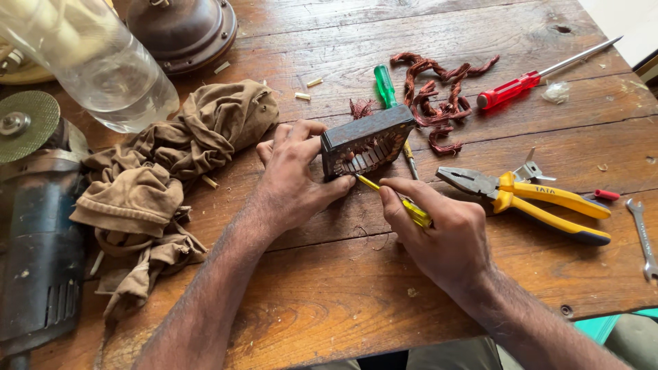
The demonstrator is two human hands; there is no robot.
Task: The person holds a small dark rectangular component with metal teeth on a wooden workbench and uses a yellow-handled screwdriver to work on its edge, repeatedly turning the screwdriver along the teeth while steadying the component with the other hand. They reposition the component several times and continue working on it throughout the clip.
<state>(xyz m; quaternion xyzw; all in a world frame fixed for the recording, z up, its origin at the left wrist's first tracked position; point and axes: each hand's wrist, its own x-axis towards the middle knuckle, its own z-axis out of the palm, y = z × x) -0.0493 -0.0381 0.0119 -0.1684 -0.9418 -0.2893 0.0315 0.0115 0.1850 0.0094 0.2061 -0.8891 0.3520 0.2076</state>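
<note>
My left hand point(295, 179) grips a dark slotted metal core point(367, 140), fingers wrapped over its top edge and thumb pressed against its lower side, holding it tilted up on the wooden worktop point(329, 274) near the middle. My right hand point(439, 233) is closed around a small yellow-handled tool point(410, 207), pinched between thumb and fingers, with its tip touching the lower edge of the core by my left thumb.

Behind the core lies a green-handled screwdriver point(385, 85), and beside it a tangle of copper wire point(442, 96). A red-handled screwdriver point(528, 79) rests further right. Yellow-handled pliers point(534, 199) lie just right of my right hand, with a small spanner point(643, 236) near the worktop's edge. To my left sits a crumpled brown rag point(164, 178), then an angle grinder point(34, 226), with a clear plastic bottle point(96, 62) above it.
</note>
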